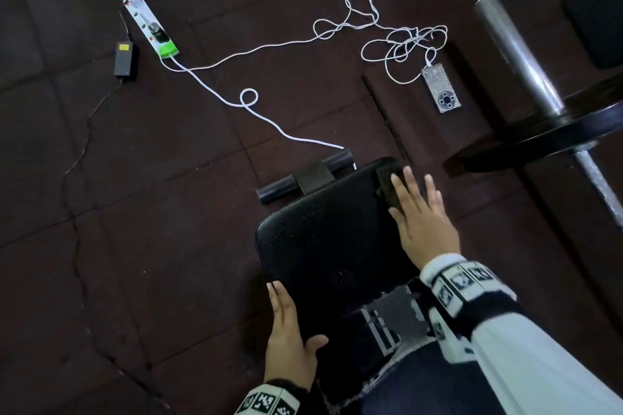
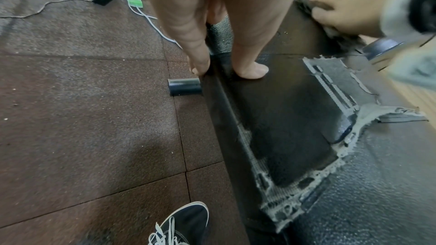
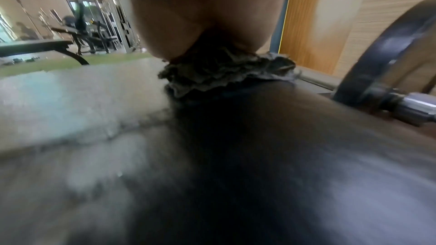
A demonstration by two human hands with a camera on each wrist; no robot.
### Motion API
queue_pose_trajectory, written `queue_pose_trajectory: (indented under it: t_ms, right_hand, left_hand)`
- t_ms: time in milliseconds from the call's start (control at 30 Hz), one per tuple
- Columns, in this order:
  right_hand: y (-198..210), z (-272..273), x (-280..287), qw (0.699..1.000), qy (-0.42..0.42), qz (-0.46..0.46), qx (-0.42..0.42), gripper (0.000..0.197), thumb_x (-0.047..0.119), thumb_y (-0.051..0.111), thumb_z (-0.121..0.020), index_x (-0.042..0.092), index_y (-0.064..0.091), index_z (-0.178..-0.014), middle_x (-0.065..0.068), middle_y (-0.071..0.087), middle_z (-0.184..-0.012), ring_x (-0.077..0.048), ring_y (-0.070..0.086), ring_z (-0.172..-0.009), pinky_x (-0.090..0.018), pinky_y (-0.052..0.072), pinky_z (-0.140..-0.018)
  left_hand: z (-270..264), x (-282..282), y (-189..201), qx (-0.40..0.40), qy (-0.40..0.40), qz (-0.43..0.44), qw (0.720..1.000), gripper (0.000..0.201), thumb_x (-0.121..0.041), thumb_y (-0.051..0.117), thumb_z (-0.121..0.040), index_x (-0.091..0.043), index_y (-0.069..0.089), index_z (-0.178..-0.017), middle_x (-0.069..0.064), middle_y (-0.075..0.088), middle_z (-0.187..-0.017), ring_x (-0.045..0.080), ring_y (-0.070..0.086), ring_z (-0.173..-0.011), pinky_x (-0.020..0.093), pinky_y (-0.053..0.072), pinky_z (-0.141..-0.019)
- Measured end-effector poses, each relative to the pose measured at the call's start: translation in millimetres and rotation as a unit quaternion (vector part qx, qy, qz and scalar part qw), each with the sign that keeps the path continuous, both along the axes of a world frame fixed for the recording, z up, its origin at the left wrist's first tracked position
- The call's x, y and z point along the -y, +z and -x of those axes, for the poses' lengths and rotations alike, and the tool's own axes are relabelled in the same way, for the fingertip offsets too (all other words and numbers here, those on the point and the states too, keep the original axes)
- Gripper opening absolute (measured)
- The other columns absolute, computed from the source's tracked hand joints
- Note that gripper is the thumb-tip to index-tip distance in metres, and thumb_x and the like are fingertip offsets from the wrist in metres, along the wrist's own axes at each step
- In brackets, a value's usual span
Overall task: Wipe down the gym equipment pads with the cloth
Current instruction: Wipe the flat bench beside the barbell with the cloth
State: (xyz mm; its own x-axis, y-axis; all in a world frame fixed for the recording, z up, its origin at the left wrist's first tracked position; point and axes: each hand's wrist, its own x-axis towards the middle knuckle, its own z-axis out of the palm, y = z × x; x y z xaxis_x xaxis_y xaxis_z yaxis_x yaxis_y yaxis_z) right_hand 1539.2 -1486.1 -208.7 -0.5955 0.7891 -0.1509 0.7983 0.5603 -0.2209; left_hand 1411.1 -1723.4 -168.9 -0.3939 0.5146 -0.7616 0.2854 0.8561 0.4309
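**Cloth under flat right hand on bench pad**

Right hand point(image 1: 425, 222) spread flat, fingers straight, pressing dark cloth point(image 1: 387, 184) onto far right corner of pad point(image 1: 323, 239). Cloth bunched beneath palm in right wrist view point(image 3: 226, 74). Left hand point(image 1: 290, 337) gripping near left edge of pad, thumb on top, fingers down the side point(image 2: 198, 62). Torn cover point(image 1: 397, 313) on pad behind. Beyond pad: black tube point(image 1: 279, 190), white cable point(image 1: 269, 118), power strip point(image 1: 150, 25), adapter point(image 1: 125, 59), phone point(image 1: 440, 87). Barbell point(image 1: 519, 57) and plate point(image 1: 553, 135) at right.
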Motion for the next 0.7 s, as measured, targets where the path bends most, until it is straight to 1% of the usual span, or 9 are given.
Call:
queue_pose_trajectory:
  t_ms: [133,267,333,400,467,567,600,667,700]
  right_hand:
    - [2.2,43.6,16.1,1.000,0.023,-0.017,0.007,0.053,0.038,0.030,-0.093,0.021,0.029,-0.143,-0.003,0.029,-0.152,-0.041,0.032,-0.134,-0.052,0.030,-0.105]
    - [1.1,34.9,71.4,0.995,0.101,-0.012,0.000,0.057,0.038,0.032,-0.093,0.022,0.024,-0.147,0.002,0.020,-0.154,-0.034,0.024,-0.138,-0.043,0.017,-0.111]
    - [4.9,19.3,93.2,0.992,0.124,0.001,0.004,0.057,0.037,0.032,-0.093,0.022,0.022,-0.148,0.002,0.020,-0.155,-0.031,0.021,-0.139,-0.041,0.015,-0.111]
    - [10.2,8.9,105.6,0.990,0.138,0.011,0.027,0.056,0.035,0.031,-0.093,0.020,0.026,-0.146,0.000,0.023,-0.154,-0.031,0.024,-0.138,-0.041,0.021,-0.111]
    - [16.6,6.3,112.0,0.991,0.127,0.037,0.032,0.054,0.032,0.032,-0.093,0.019,0.031,-0.145,0.001,0.028,-0.153,-0.031,0.033,-0.135,-0.039,0.034,-0.109]
    - [26.8,11.3,118.4,0.994,0.069,0.082,-0.026,0.048,0.024,0.041,-0.091,0.014,0.048,-0.137,0.003,0.042,-0.146,-0.028,0.049,-0.114,-0.033,0.051,-0.089]
    - [26.8,12.8,121.4,0.994,0.060,0.082,-0.044,0.045,0.020,0.046,-0.089,0.012,0.052,-0.133,0.004,0.045,-0.143,-0.027,0.050,-0.107,-0.031,0.051,-0.085]
    - [26.6,14.0,129.8,0.993,0.055,0.087,-0.061,0.044,0.016,0.055,-0.088,0.011,0.053,-0.132,0.004,0.046,-0.142,-0.028,0.051,-0.103,-0.026,0.042,-0.091]
    - [27.8,13.0,133.5,0.992,0.054,0.098,-0.062,0.043,0.021,0.053,-0.090,0.011,0.053,-0.132,0.005,0.045,-0.143,-0.028,0.053,-0.102,-0.025,0.039,-0.093]
  left_hand:
    - [0.9,-1.1,0.8,-0.007,-0.009,0.007,1.000,0.113,-0.035,0.066,-0.085,-0.023,-0.035,-0.133,-0.006,-0.028,-0.152,0.015,0.046,-0.128,0.006,0.030,-0.080]
    - [1.3,-1.9,2.4,-0.017,-0.021,0.008,1.000,0.112,-0.037,0.065,-0.085,-0.021,-0.036,-0.131,-0.005,-0.030,-0.150,0.018,0.047,-0.128,0.011,0.036,-0.084]
    - [1.1,-1.8,4.4,-0.023,-0.024,0.006,0.999,0.112,-0.039,0.064,-0.085,-0.023,-0.037,-0.132,-0.006,-0.031,-0.149,0.020,0.045,-0.130,0.015,0.039,-0.086]
    - [2.4,0.0,6.7,-0.029,-0.025,0.001,0.999,0.112,-0.042,0.064,-0.085,-0.024,-0.036,-0.133,-0.008,-0.031,-0.147,0.018,0.041,-0.133,0.015,0.039,-0.086]
    - [3.5,2.6,9.3,-0.030,-0.024,0.000,0.999,0.112,-0.046,0.063,-0.085,-0.026,-0.035,-0.134,-0.010,-0.029,-0.149,0.016,0.039,-0.135,0.015,0.040,-0.085]
    - [4.6,6.1,13.4,-0.042,-0.022,-0.011,0.999,0.113,-0.049,0.064,-0.083,-0.027,-0.029,-0.142,-0.010,-0.015,-0.157,0.015,0.038,-0.135,0.024,0.045,-0.087]
    - [3.5,6.9,14.4,-0.044,-0.018,-0.016,0.999,0.112,-0.047,0.065,-0.083,-0.026,-0.026,-0.144,-0.009,-0.010,-0.158,0.015,0.034,-0.138,0.026,0.044,-0.091]
    - [-0.1,7.4,15.7,-0.044,-0.018,-0.017,0.999,0.107,-0.044,0.064,-0.085,-0.023,-0.021,-0.147,-0.005,-0.006,-0.160,0.015,0.027,-0.141,0.028,0.041,-0.097]
    - [-2.2,7.3,16.3,-0.048,-0.023,-0.011,0.998,0.104,-0.043,0.062,-0.086,-0.022,-0.019,-0.148,-0.003,-0.005,-0.160,0.016,0.027,-0.141,0.028,0.040,-0.098]
